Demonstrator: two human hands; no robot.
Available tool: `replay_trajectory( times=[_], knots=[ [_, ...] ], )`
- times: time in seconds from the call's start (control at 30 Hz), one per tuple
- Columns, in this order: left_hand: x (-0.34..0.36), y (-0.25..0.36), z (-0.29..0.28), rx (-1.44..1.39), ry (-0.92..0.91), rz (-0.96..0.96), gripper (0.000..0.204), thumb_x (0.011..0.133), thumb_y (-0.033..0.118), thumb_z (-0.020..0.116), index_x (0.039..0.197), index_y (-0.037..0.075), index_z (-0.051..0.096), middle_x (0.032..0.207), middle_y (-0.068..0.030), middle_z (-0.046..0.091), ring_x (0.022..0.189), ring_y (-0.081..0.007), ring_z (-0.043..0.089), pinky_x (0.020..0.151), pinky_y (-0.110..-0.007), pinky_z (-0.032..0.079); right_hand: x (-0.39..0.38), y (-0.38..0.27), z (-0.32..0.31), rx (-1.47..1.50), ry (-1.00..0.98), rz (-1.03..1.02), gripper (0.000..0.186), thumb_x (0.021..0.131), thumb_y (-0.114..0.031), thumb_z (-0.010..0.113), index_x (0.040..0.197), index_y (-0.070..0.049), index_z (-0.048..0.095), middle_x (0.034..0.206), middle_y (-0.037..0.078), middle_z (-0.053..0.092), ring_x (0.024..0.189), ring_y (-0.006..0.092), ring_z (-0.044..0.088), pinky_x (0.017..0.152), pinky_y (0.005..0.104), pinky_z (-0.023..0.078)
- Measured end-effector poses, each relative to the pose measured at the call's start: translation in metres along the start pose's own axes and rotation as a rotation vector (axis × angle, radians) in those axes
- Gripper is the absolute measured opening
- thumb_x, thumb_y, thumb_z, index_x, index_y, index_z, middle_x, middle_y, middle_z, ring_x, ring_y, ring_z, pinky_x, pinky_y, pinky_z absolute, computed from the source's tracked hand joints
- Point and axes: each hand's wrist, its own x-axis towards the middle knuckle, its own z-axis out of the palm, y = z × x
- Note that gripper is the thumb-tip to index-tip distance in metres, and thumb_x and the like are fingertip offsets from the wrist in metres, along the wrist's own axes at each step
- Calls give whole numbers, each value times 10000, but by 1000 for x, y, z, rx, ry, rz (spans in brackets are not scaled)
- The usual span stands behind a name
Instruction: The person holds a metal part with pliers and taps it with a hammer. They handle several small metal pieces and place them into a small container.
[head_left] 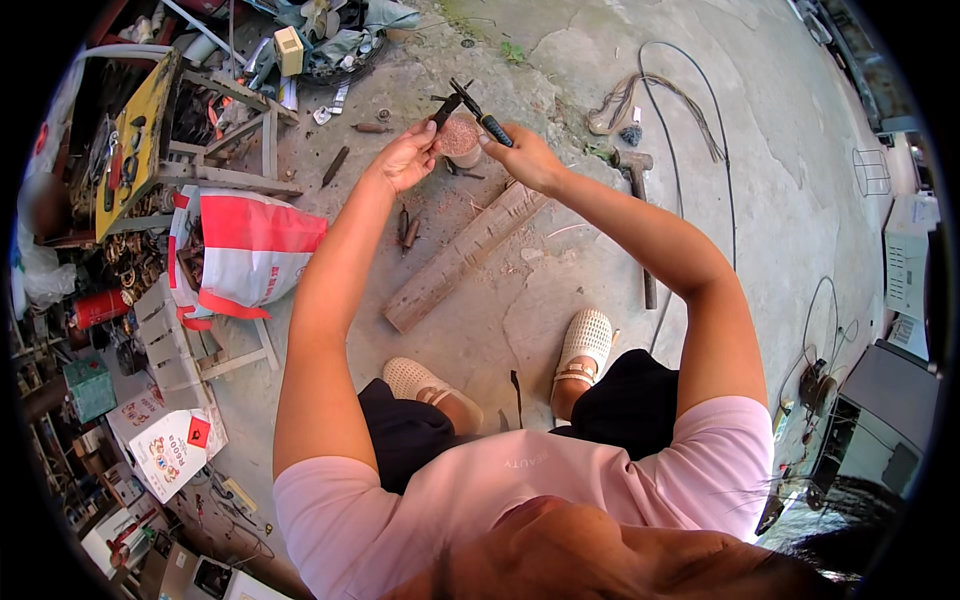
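My left hand point(408, 157) pinches a short dark piece point(446, 110) between thumb and fingers. Closed round a dark ridged handle with a light green edge, my right hand point(526, 158) holds what looks like pliers point(490, 124). The tool's narrow tip meets the dark piece; whether the two are one object I cannot tell. Right below them stands a round tub point(463, 158) filled with pinkish-brown bits. A worn wooden beam point(465, 255) lies slantwise between my hands and my feet, its far end partly behind my right forearm.
A hammer point(638, 215) lies right of the beam, near a long black cable point(722, 150). Small dark tools point(408, 230) lie left of the beam. A red and white bag point(255, 245), a metal frame with a yellow board point(135, 145) and piled scrap crowd the left.
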Motion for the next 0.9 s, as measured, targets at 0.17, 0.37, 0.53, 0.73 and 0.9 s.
replay_trajectory(
  times=[0.17,0.37,0.53,0.73,0.9],
  knots=[
    [1,1,3,-20,12,23,119,961,242,562,1075,234,594,1016,111,626,846,-37,555,698,-237,384,-14,-24,-5,58,9,-13,550,871,-447,554,1183,6,552,951,181,648,929,276,622,821,370,455],
    [8,-2,-6,211,138,139,226,927,299,614,1118,179,614,1032,54,634,844,-52,560,696,-245,406,-12,-17,0,134,16,-53,525,893,-457,536,1154,-2,549,918,100,582,876,208,543,798,336,431],
    [3,9,18,700,408,532,407,847,390,701,1121,93,657,965,-34,676,861,-99,602,717,-237,402,-12,-13,9,137,47,-86,481,891,-416,534,1134,-1,540,931,87,565,866,188,527,782,320,429],
    [-22,38,65,1430,640,591,330,835,412,679,1020,142,718,848,-34,708,844,-146,635,842,-326,356,-2,5,11,263,-72,32,582,866,-432,539,1193,49,526,988,154,632,935,253,600,847,355,443],
    [-28,38,67,1732,677,756,364,831,461,662,1027,160,719,848,-31,715,953,-141,607,886,-372,326,2,0,9,285,-180,116,556,871,-433,534,1192,21,538,1024,156,617,952,199,585,853,332,432]
  ],
)
